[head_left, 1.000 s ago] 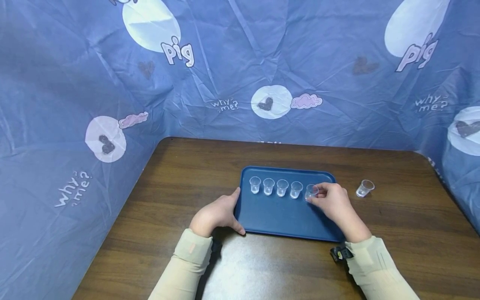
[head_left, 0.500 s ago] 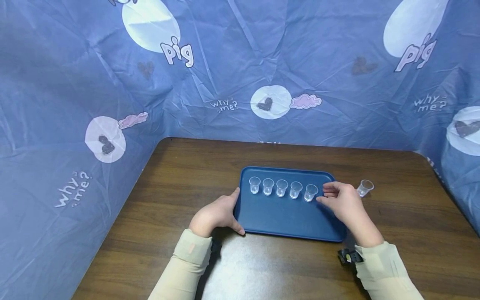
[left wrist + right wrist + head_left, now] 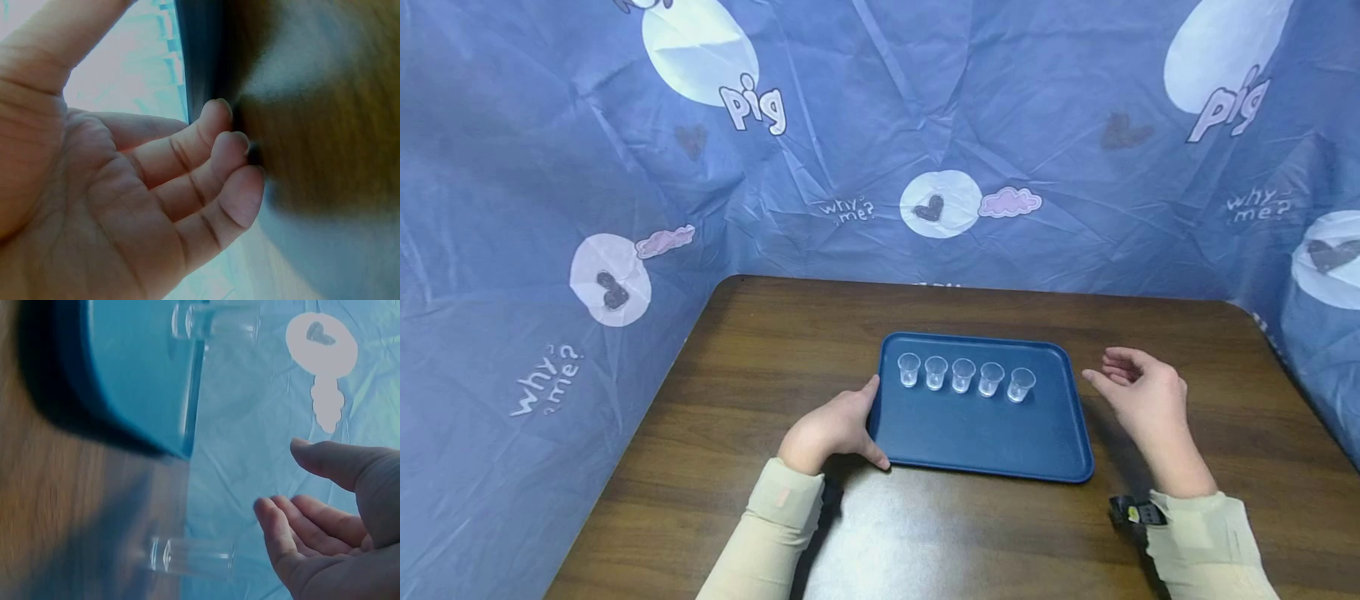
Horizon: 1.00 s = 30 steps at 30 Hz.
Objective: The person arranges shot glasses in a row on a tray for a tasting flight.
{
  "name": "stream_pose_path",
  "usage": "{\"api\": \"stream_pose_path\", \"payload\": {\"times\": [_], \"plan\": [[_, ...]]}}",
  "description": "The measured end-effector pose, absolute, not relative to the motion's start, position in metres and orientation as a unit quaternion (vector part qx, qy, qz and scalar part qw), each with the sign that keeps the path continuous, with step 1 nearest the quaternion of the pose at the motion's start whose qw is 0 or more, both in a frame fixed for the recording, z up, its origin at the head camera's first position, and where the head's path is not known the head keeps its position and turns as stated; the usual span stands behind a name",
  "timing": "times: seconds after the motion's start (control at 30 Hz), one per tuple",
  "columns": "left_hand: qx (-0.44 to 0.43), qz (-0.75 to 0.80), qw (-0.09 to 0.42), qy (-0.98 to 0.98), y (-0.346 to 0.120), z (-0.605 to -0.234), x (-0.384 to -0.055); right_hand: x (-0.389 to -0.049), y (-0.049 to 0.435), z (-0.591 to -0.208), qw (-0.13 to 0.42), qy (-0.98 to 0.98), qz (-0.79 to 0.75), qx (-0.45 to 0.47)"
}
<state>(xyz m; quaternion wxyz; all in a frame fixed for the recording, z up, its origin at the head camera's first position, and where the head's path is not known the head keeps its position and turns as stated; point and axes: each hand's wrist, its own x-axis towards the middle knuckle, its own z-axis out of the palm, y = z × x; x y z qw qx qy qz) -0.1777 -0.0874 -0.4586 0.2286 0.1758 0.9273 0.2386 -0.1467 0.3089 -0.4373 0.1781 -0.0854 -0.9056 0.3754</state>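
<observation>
A blue tray (image 3: 970,433) lies on the table, bearing several small clear plastic cups (image 3: 963,377) upright in a row along its far half. My left hand (image 3: 833,429) rests at the tray's near left corner, fingers along the left side and thumb at the front edge. Slightly bent fingers (image 3: 231,194) show in the left wrist view. Just right of the tray, my right hand (image 3: 1150,408) hovers with thumb and fingers apart, holding nothing. Another clear cup (image 3: 190,556) stands on the table near it in the right wrist view; the hand hides it in the head view.
The brown wooden table (image 3: 775,350) has blue patterned sheeting (image 3: 820,150) hung behind it and at both sides. Bare tabletop surrounds the tray. A black strap device (image 3: 1138,511) sits at the right wrist.
My right hand has let go of the rightmost cup on the tray and moved right, past the tray's edge, over the loose cup. The left hand and tray have stayed put.
</observation>
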Motion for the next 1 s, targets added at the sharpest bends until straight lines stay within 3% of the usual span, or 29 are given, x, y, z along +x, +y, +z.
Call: {"api": "stream_pose_path", "payload": {"times": [0.27,0.53,1.0], "plan": [[0.175,0.239,0.227,0.927,-0.089,-0.457,-0.176,-0.144,0.327,-0.432,0.199,-0.897,0.369,-0.139],[0.175,0.242,0.230,0.926,-0.089,-0.457,-0.176,-0.145,0.344,-0.433,0.174,-0.903,0.351,-0.175],[0.171,0.238,0.233,0.927,-0.088,-0.455,-0.176,-0.152,0.357,-0.453,0.126,-0.922,0.332,-0.156]]}}
